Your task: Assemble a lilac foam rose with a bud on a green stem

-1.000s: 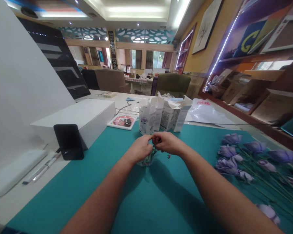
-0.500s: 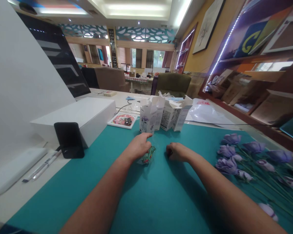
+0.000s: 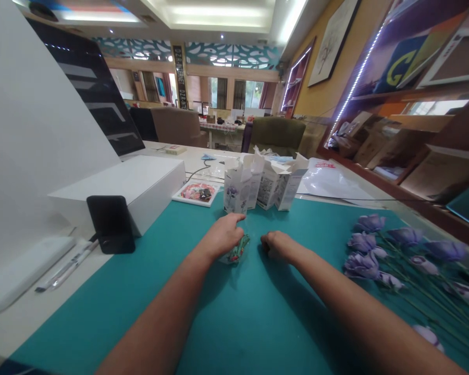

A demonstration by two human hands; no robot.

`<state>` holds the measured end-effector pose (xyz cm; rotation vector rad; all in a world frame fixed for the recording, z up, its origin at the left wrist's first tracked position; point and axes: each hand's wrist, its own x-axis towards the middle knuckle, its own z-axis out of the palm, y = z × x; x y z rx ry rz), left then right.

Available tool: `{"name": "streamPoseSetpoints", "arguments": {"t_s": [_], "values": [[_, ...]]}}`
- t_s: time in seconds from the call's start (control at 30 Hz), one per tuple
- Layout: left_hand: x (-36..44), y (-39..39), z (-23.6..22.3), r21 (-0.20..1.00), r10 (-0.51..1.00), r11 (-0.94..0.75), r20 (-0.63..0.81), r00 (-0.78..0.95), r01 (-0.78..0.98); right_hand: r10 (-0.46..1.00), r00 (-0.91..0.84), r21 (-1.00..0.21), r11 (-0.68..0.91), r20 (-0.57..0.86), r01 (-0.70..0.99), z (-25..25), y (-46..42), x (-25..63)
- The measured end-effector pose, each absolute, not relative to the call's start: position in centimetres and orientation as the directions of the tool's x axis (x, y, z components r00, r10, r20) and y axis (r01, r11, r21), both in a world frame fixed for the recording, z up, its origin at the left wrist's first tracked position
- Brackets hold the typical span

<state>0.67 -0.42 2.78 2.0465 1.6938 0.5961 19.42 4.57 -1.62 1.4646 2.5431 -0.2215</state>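
My left hand (image 3: 223, 237) is closed on a small clear plastic bag (image 3: 239, 250) with green and red pieces inside, its index finger stretched forward. Part of the bag lies hidden under the palm. Just right of it, my right hand (image 3: 278, 245) is held low over the teal mat (image 3: 226, 323), fingers curled in. Whatever those fingers hold, if anything, is hidden. Behind my hands stand several opened white cardboard boxes (image 3: 235, 192), the nearest printed with a purple flower.
Purple artificial flowers (image 3: 362, 264) with green stems lie at the right. To the left are a propped black phone (image 3: 110, 225), a large white box (image 3: 125, 177) and pens (image 3: 68, 265). A white-framed tray (image 3: 197, 193) lies beside the opened boxes.
My right hand has shifted slightly left, towards the bag, and its fingers have turned a little. My left hand and the bag have barely moved.
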Motion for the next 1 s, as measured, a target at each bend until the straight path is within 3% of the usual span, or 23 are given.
{"name": "streamPoseSetpoints", "arguments": {"t_s": [0.3,0.5,0.7,0.83,1.0], "values": [[0.7,-0.5,2.9,0.561,0.982,-0.187,0.080,0.172,0.807,0.874,-0.452,-0.149,0.430,-0.180,0.890,-2.8,4.6,19.7],[0.7,-0.5,2.6,0.571,0.982,-0.187,0.091,0.165,0.799,0.899,-0.426,-0.400,0.355,-0.103,0.845,-0.9,4.9,20.8],[0.8,-0.3,2.3,0.568,0.977,-0.209,0.093,0.190,0.796,0.865,-0.500,-0.599,0.422,0.041,0.680,2.8,4.4,17.6],[0.5,-0.2,2.5,0.563,0.979,-0.201,0.093,0.180,0.802,0.868,-0.494,-0.587,0.421,0.041,0.692,2.6,5.0,16.9],[0.3,-0.3,2.7,0.564,0.986,-0.168,0.080,0.150,0.808,0.908,-0.419,-0.363,0.388,-0.007,0.847,0.4,5.7,20.7]]}}
